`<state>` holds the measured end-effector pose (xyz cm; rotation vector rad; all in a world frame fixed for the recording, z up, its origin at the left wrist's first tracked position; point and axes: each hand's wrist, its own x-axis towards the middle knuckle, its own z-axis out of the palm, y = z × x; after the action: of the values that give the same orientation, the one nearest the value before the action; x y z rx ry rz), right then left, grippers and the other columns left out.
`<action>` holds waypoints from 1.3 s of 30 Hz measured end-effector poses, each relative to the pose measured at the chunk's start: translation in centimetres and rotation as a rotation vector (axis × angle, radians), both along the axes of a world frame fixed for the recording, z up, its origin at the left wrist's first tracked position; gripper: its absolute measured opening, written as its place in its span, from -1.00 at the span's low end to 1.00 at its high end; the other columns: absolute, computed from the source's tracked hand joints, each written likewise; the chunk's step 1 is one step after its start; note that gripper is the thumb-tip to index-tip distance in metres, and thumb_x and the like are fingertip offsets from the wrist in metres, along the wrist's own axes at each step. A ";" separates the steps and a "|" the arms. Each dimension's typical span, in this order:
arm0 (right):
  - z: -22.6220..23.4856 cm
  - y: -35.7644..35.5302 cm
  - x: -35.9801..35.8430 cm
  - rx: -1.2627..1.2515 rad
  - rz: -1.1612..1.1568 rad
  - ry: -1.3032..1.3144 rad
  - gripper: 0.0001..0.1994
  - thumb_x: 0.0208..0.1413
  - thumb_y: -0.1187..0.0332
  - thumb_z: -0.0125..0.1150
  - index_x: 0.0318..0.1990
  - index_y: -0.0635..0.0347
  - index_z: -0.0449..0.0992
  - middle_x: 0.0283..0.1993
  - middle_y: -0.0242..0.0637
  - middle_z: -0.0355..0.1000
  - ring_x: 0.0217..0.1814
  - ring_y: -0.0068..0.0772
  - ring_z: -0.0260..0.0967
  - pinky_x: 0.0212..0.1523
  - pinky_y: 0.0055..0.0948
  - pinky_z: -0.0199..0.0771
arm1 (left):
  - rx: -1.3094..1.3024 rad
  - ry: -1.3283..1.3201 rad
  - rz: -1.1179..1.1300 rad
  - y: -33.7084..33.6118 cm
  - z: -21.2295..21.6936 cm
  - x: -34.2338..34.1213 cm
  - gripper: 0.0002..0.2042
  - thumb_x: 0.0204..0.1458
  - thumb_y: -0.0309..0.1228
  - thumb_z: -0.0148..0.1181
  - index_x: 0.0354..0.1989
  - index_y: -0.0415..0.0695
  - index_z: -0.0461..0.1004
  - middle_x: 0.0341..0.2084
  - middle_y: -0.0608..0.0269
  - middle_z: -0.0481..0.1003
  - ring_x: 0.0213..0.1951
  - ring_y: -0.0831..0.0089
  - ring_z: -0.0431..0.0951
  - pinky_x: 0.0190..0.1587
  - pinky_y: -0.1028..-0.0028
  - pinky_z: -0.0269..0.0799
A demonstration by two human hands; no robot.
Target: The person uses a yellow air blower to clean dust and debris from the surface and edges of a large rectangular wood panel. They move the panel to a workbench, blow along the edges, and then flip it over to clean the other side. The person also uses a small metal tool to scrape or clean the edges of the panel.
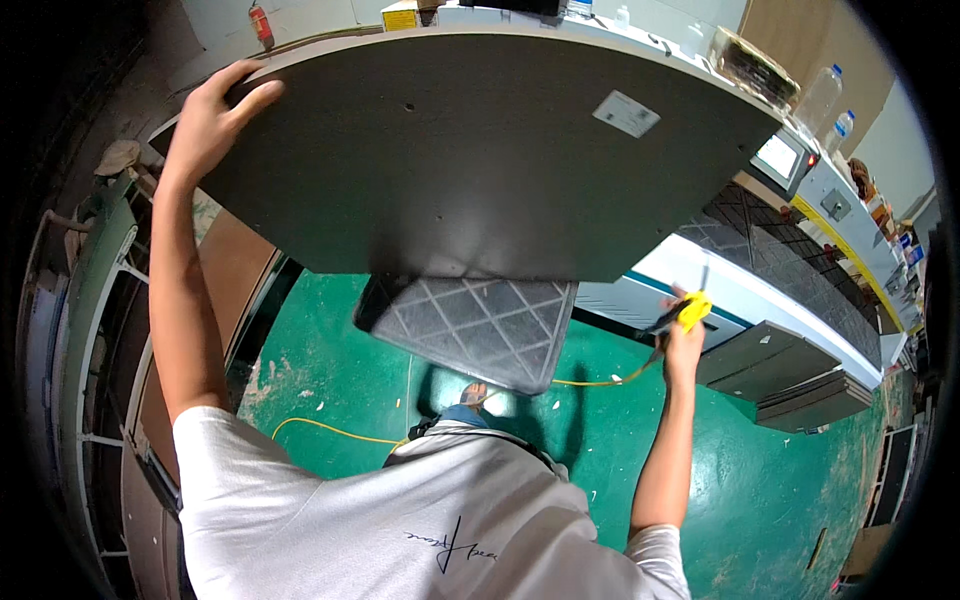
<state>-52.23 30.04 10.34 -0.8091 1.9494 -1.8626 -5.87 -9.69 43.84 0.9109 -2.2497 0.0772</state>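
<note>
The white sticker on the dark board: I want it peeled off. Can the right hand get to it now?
Probably not: the right hand holds a yellow tool low beside the machine; the sticker sits far up the board.

A workshop: green painted floor (700,480), cutting machine (800,200), stacked dark boards (800,385).

The green floor (760,480) carries a stack of dark boards (800,385) at right, beside the white machine (740,290). A yellow hose (330,430) trails across it, among scattered pale scraps (300,385).
</note>
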 end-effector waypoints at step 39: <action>-18.9 -14.9 -6.9 0.950 -0.218 -0.079 -0.59 0.29 0.14 0.15 0.02 0.37 0.57 -0.14 -0.03 0.60 -0.12 -0.21 0.55 -0.08 -0.24 0.51 | 1.251 0.336 0.672 -17.3 -52.0 12.2 -0.23 0.03 0.29 0.31 -0.27 -0.42 0.53 -0.30 0.10 0.54 -0.28 0.36 0.47 -0.14 0.32 0.44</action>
<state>-59.10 15.13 -8.60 -0.2199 2.5435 -0.8047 6.29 -27.00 -8.15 2.0658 -1.4180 -1.1861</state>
